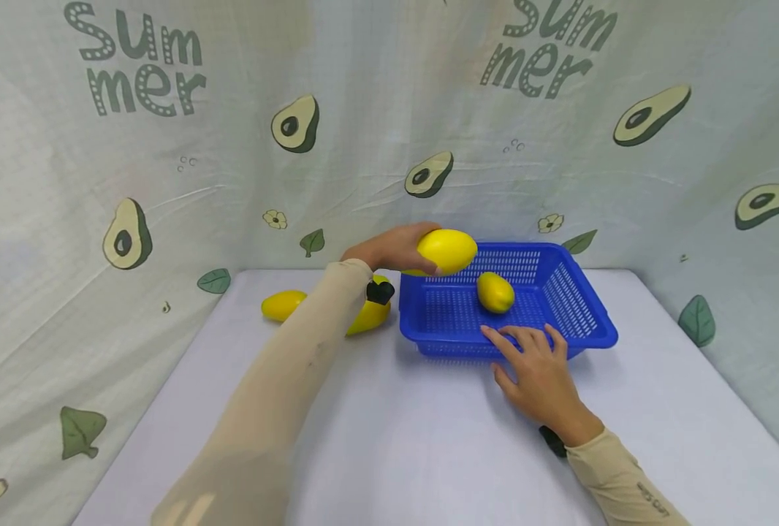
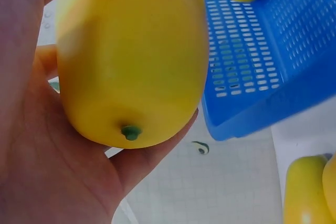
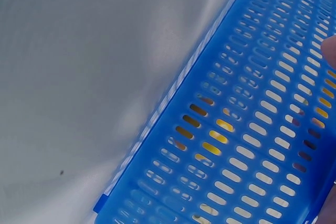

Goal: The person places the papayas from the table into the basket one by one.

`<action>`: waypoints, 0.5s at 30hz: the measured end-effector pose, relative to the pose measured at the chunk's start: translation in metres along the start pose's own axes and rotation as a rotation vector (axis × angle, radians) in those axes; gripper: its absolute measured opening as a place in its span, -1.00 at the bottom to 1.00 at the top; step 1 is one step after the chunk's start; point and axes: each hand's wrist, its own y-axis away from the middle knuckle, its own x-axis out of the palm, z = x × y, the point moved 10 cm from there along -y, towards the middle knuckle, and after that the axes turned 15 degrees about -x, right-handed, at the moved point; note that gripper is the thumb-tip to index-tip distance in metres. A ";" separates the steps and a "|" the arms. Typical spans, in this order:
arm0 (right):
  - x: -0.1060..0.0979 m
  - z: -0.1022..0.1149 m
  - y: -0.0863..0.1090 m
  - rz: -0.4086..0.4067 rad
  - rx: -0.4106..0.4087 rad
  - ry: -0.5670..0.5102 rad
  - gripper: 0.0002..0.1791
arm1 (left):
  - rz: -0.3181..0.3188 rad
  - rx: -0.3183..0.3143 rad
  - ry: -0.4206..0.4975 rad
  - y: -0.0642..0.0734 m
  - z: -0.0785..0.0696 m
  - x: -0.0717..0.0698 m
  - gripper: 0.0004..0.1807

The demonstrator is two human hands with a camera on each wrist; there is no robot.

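My left hand (image 1: pixel 399 248) holds a yellow mango (image 1: pixel 451 252) above the left back part of a blue plastic basket (image 1: pixel 422 334). Up close in the left wrist view, the held mango (image 2: pixel 134 66) has a small green stem, with fingers and thumb wrapped round its sides. Inside the basket lies another mango (image 1: pixel 495 293), toward the middle. My right hand (image 1: pixel 537 372) is at the basket's near rim, fingers over the edge and thumb outside the wall. The right wrist view shows the slotted basket wall (image 3: pixel 247 124), with yellow visible through some slots.
Left of the basket, more yellow fruit lies on the white table (image 1: pixel 376 453), including one mango (image 1: pixel 283 305) and a yellow fruit (image 1: pixel 370 318) partly behind the left forearm. A cloth printed with avocados (image 1: pixel 296 124) hangs behind and at both sides.
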 end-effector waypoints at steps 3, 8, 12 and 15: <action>-0.001 -0.002 0.000 0.004 0.003 0.004 -0.30 | 0.011 -0.009 -0.010 -0.003 -0.004 0.001 -0.11; -0.002 -0.003 0.002 -0.001 -0.002 0.009 -0.26 | 0.041 -0.024 -0.004 -0.010 -0.008 0.006 -0.17; 0.000 -0.002 0.003 -0.004 -0.003 0.004 -0.24 | 0.049 -0.043 0.008 -0.014 -0.010 0.009 -0.17; 0.001 -0.002 0.003 0.001 -0.001 0.005 -0.27 | 0.038 -0.051 -0.001 -0.018 -0.011 0.008 -0.13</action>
